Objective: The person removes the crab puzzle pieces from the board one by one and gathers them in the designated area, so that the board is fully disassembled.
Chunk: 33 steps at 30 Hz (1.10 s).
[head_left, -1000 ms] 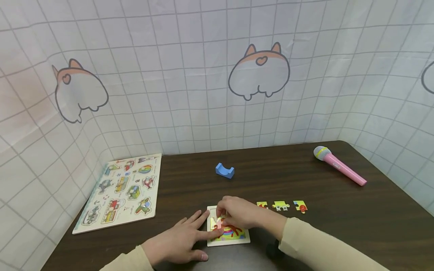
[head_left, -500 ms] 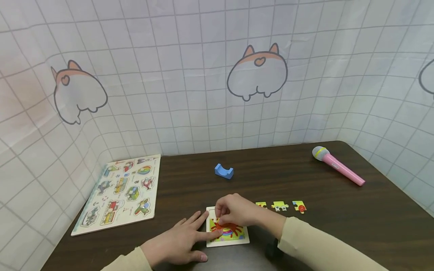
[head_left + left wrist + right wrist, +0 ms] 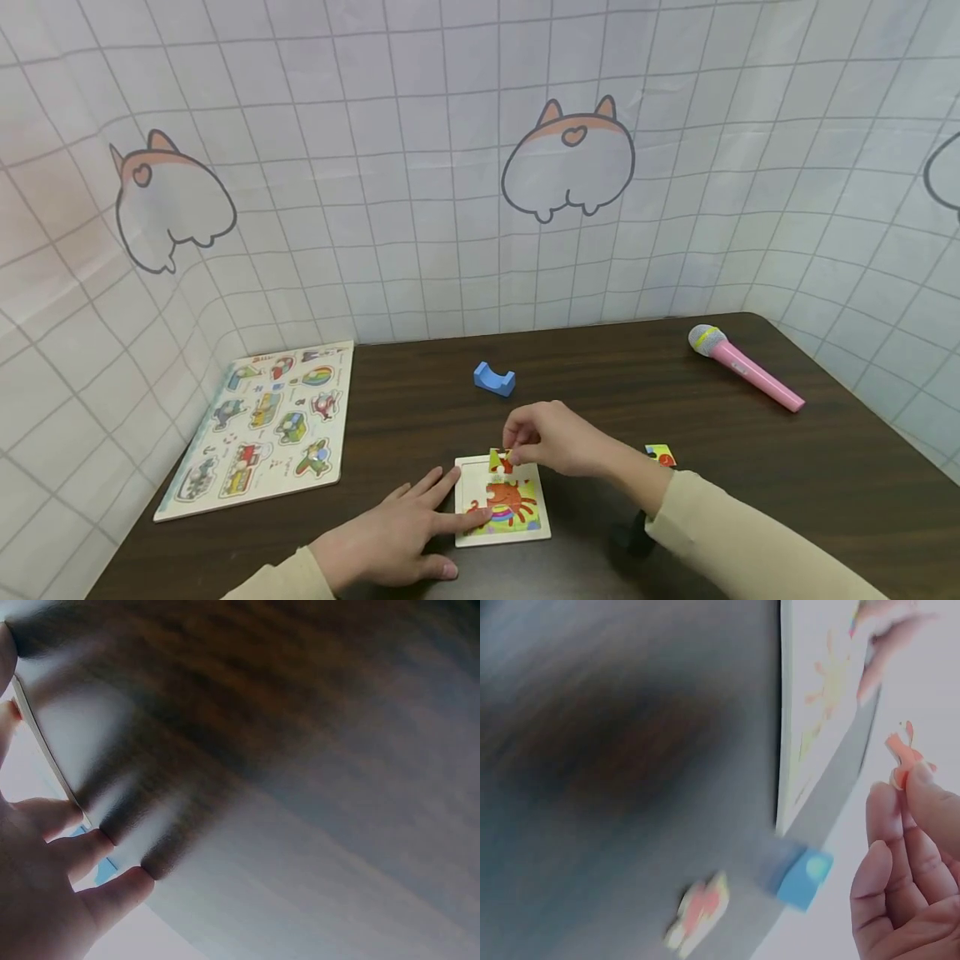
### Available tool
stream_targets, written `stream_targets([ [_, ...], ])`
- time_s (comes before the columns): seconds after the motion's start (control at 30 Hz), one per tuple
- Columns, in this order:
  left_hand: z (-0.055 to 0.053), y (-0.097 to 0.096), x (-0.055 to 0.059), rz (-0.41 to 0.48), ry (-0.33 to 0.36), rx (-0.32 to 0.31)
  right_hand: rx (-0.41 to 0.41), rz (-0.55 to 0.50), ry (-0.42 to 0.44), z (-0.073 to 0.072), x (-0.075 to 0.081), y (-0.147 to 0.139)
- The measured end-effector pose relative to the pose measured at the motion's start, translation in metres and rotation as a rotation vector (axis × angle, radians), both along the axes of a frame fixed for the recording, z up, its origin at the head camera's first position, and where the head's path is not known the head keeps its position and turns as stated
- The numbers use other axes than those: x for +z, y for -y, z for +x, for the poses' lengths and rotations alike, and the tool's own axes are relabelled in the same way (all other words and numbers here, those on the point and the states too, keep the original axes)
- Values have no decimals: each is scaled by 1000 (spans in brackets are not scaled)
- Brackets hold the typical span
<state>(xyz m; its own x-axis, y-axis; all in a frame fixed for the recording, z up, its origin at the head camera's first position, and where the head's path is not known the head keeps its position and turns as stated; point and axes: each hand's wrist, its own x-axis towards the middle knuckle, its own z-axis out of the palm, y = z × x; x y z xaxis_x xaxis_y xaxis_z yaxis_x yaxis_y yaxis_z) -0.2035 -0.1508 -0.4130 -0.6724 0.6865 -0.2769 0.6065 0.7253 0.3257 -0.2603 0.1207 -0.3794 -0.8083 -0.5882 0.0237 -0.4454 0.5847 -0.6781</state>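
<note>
In the head view my left hand point(image 3: 405, 529) lies with spread fingers on the table, its index finger over the lower left of a small jigsaw puzzle board point(image 3: 546, 535). The board's lower and right parts carry a red figure and a rainbow stripe on yellow-green; its top and left parts show pale base. My right hand point(image 3: 558, 437) pinches a yellow-and-red jigsaw piece point(image 3: 500, 461) between thumb and fingers over the board's top edge. The right wrist view shows that same piece point(image 3: 906, 756) at the fingertips. Left-hand fingers point(image 3: 120, 896) spread across the left wrist view.
Another jigsaw piece point(image 3: 661, 454) lies right of the board, partly behind the right forearm. Beyond stand a blue curved block point(image 3: 494, 380) and a pink toy microphone point(image 3: 753, 373). A large picture puzzle board point(image 3: 262, 425) lies at left, beside the grid-patterned curtain point(image 3: 420, 208).
The right hand has lifted off the board's middle, up and to the right, with a piece pinched, baring pale base at upper left. The forearm now covers where two loose pieces showed. The left hand stays put.
</note>
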Motion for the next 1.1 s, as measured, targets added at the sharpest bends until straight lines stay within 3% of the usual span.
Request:
stream_targets([
  [0.13,8,-5,12,-21,-2,31,-59,9,8,0,7,-25],
  [0.5,8,-6,11,-26,-15,30,-79,45,16,10,-5,-79],
  [0.9,9,-4,10,-25,-30,25,-16,66,42,20,-21,-93],
  [1.1,9,-5,11,-23,-26,21,-17,81,-14,21,-23,-93],
])
